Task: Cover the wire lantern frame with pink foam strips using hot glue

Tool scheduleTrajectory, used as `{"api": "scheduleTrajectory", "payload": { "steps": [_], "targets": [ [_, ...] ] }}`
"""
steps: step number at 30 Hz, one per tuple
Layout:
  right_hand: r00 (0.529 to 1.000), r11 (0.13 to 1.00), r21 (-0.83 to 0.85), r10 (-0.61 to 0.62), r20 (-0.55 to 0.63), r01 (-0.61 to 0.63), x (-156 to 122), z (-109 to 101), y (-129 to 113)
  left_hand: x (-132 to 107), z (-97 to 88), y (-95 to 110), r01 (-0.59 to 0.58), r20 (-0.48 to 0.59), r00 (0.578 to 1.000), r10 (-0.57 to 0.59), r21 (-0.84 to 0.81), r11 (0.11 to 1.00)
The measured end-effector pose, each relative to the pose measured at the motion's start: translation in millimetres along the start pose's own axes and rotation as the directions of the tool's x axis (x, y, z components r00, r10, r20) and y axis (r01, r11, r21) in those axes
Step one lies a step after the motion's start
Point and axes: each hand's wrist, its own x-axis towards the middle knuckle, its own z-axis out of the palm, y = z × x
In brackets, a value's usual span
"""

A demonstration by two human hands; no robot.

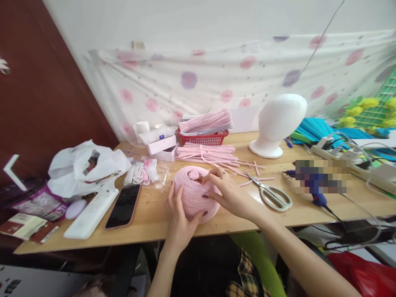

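A round pink coiled form (193,196), wound from fuzzy strands like pipe cleaners, sits near the table's front edge. Its top has an opening with a small pink spiral in it. My left hand (180,218) grips the form's left and near side, thumb across the front. Curled at the right rim of the opening is my right hand (224,192), its fingers pinched; what lies between the fingertips is hidden. Scissors (274,197) with pale handles lie to the right. Behind the form is a bundle of pink pipe cleaners (207,153), with loose pieces beside it.
A red basket (204,140) of pipe cleaners and a white foam head (280,123) stand behind. At right lie a blue glue gun (317,189) with its cord and a power strip (355,171). A phone (123,206), bead packets (144,172) and a plastic bag (83,165) occupy the left.
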Motion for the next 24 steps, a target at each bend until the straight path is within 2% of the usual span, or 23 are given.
{"api": "scheduleTrajectory", "payload": {
  "steps": [15, 24],
  "targets": [
    [0.999, 0.999, 0.04, -0.004, -0.052, 0.006, -1, 3, 0, 0, 0.8, 1, 0.004, -0.001, 1.0, -0.004, 0.008, 1.0],
    [0.982, 0.995, 0.095, -0.002, -0.19, 0.02, -18, 16, 12, 1, -1.4, 3, 0.01, -0.005, 1.0, -0.01, 0.004, 1.0]
  ]
}}
